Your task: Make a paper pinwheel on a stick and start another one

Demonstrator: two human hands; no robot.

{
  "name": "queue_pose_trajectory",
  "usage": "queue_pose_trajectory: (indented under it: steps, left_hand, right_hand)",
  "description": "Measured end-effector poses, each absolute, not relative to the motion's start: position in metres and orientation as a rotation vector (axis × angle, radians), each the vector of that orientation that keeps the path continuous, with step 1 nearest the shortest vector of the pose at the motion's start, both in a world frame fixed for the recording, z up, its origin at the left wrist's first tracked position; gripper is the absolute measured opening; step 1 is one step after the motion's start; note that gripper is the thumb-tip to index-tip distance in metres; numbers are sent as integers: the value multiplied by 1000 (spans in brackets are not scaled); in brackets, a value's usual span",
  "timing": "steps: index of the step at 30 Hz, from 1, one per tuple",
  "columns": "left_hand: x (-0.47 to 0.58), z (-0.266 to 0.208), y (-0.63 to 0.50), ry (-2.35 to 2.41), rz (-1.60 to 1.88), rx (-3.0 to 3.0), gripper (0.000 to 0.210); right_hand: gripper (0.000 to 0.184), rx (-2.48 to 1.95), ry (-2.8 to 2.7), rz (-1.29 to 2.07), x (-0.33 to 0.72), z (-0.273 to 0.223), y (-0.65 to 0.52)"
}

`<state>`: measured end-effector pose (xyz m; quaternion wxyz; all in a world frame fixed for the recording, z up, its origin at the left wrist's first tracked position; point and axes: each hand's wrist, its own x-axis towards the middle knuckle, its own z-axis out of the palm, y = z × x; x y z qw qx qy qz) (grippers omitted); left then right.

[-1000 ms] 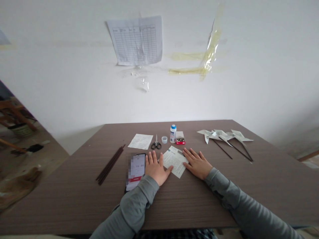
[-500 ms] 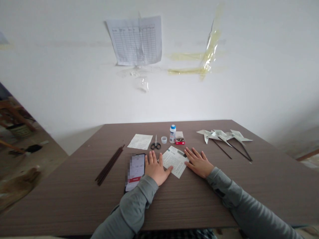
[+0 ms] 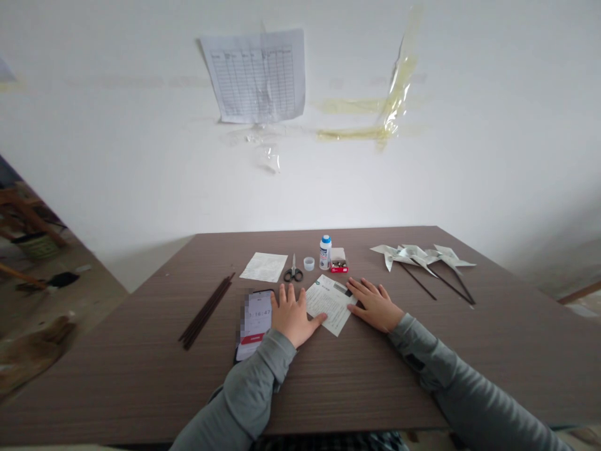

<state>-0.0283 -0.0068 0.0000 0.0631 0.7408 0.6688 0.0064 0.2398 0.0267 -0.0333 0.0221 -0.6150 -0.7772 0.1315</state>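
Observation:
A printed square of paper (image 3: pixel 330 307) lies on the table, turned so one corner points toward me. My left hand (image 3: pixel 295 316) is spread flat at its left side, thumb tip by the paper's lower left edge. My right hand (image 3: pixel 375 305) lies flat with fingers spread, its fingertips at the paper's right corner. Neither hand grips anything. Partly under my left hand and sleeve is a phone (image 3: pixel 256 318) showing a timer. Just beyond the paper are black-handled scissors (image 3: pixel 293 273), a small clear cup (image 3: pixel 308 264), a white bottle with a blue cap (image 3: pixel 325 253) and a red box of small pins (image 3: pixel 339 265).
Several dark thin sticks (image 3: pixel 206 313) lie at the left on the brown table (image 3: pixel 328 388). Another paper sheet (image 3: pixel 264 267) rests near the scissors. Three paper pinwheels (image 3: pixel 413 255) on sticks lie at the right back. Behind the table stands a white wall (image 3: pixel 141 175).
My left hand has shifted slightly left, its fingers moving off the paper's left corner. My right hand and the paper stay almost where they were.

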Motion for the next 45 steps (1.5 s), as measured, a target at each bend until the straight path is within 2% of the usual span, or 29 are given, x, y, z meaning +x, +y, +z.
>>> queue_pose_trajectory:
  steps: [5,11,21,31,38,41,45]
  left_hand:
    - [-30,5,-5,2021,67,2234,93]
    - [-36,9,2,2139,159,2226,68]
    - [-43,23,15,2286,52,2154,67]
    - [-50,13,19,2245,216,2222,49]
    - [-49,18,19,2226,174,2222,56]
    - [-49,19,19,2216,184,2225,56]
    - [-47,19,19,2200,263,2234,45]
  right_hand:
    - [73,-1889,-2376,424,242,-30,28]
    - [64,-1826,-2290,386,247,-37,33]
    - [63,-1820,-2285,378,251,-41,35]
    - [66,-1818,-2308,377,248,-33,29]
    - [73,-1800,-2337,380,247,-31,26]
    - [70,-1804,-2349,373,247,-31,26]
    - [65,-1807,-2373,377,248,-32,26]
